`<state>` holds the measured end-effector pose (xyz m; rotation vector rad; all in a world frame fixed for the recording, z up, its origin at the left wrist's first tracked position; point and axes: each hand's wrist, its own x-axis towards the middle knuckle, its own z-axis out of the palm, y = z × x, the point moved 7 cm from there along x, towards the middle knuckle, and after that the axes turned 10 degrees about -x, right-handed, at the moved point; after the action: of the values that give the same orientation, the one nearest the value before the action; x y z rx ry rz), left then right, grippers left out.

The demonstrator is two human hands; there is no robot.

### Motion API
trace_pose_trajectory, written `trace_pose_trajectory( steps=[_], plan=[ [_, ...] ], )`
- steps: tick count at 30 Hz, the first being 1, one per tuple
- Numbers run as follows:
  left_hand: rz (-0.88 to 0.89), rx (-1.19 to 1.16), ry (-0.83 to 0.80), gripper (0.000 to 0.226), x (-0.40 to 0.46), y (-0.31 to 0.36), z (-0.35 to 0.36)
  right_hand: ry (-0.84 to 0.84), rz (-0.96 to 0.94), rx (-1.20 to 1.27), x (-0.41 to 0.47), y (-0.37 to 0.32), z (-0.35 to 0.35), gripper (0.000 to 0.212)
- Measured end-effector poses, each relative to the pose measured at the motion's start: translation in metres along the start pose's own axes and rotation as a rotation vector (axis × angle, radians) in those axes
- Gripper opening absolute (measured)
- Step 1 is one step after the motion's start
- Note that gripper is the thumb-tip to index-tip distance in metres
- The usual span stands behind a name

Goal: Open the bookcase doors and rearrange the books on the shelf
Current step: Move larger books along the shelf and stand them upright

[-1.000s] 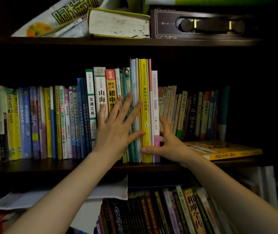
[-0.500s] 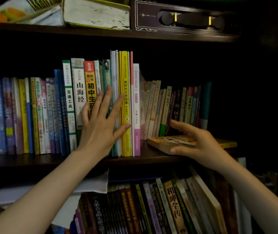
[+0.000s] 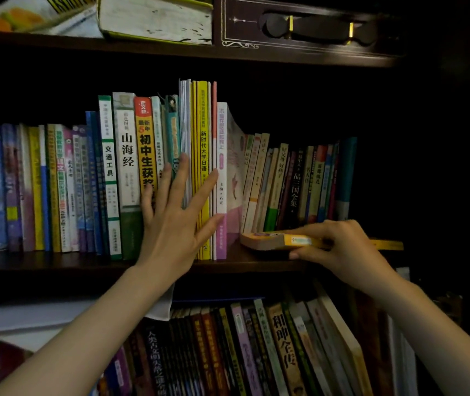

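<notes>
Middle shelf (image 3: 56, 262), dim light. A row of books (image 3: 65, 187) is standing upright along it, spines facing out, filling it from the far left to just past the centre.

Left hand (image 3: 175, 221) is lying flat against the spines near the row's centre, fingers straight and spread wide, thumb angled out to the right. The fingertips are reaching over a teal book (image 3: 172, 132) and a tall yellow book (image 3: 203, 138); the palm is covering the lower spines there. It is pressing or resting on them, gripping nothing.

Right of the tall yellow book a pink book (image 3: 221, 155) is standing upright, its cover bowing out to the right at the top. Beyond it a group of thinner books (image 3: 294, 184) is leaning leftward, ending in a blue one at the far right.

In front of that leaning group a thick yellow book (image 3: 265, 240) is lying flat on the shelf, its page edge pointing left. Right hand (image 3: 339, 247) is holding it at the near edge, fingers curled over the top and thumb underneath. Whether the book's left end is touching the shelf or lifting slightly is hard to judge in this light.

Above the row, a thick worn book (image 3: 156, 20) is lying on its side, with a dark decorated box (image 3: 299, 32) beside it to the right. Below the middle shelf, more books (image 3: 256, 352) are leaning to the left.
</notes>
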<state>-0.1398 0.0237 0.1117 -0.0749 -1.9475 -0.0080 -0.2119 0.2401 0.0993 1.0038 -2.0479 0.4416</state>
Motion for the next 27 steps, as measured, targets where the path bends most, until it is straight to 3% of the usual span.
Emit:
trace_pose_trajectory(
  steps=[4, 8, 10, 13, 17, 19, 22, 27],
  plan=[
    [0.045, -0.164, 0.018, 0.064, 0.004, 0.016, -0.007, 0.257, 0.016, 0.087, 0.0, -0.001, -0.027, 0.059],
    [0.242, -0.294, -0.041, 0.069, 0.015, 0.057, -0.004, 0.435, 0.004, 0.123, 0.008, -0.002, -0.056, 0.045],
    [0.202, -0.394, -0.067, 0.064, 0.027, 0.071, -0.002, 0.505, 0.006, 0.157, 0.012, 0.001, -0.07, 0.045],
    [0.031, -0.699, 0.044, 0.032, 0.051, 0.074, -0.015, 0.575, -0.006, 0.275, 0.013, 0.002, -0.089, 0.037],
    [0.049, -0.915, -0.018, 0.02, 0.076, 0.086, -0.037, 0.536, -0.048, 0.495, 0.015, 0.0, -0.105, 0.026],
    [0.06, -0.952, -0.013, 0.019, 0.086, 0.086, -0.049, 0.424, -0.093, 0.588, 0.016, -0.005, -0.108, 0.023],
    [0.026, -0.985, 0.021, 0.017, 0.097, 0.076, -0.065, 0.225, -0.105, 0.581, 0.012, -0.016, -0.097, 0.044],
    [0.019, -1.018, 0.057, 0.018, 0.103, 0.052, -0.093, 0.343, -0.055, 0.546, 0.013, -0.043, -0.097, 0.036]
  ],
)
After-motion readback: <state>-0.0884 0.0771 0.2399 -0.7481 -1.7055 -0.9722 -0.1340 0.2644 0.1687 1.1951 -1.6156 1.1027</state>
